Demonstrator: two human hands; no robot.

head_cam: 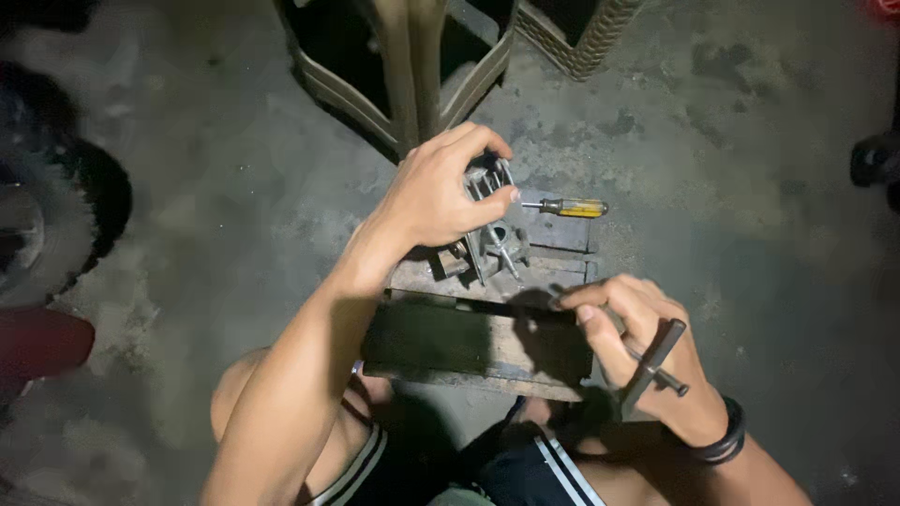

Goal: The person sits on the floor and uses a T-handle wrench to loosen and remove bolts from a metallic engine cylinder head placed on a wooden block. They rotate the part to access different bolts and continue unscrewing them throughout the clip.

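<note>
My left hand (439, 192) grips a grey finned metal engine part (487, 234) that rests on a low wooden block (441, 337). Long metal studs stick out of the part beside my fingers. My right hand (637, 351) holds a dark metal T-handle tool (653, 361) to the right of the block, its shaft running toward the part. A screwdriver with a yellow handle (572, 207) lies on the block's far edge, just right of my left hand.
A plastic stool's legs (412, 66) stand directly beyond the block. A woven basket corner (581, 37) is at the top. A tyre (47, 215) and a red object (37, 342) sit at the left. The ground is stained concrete. My knees are below the block.
</note>
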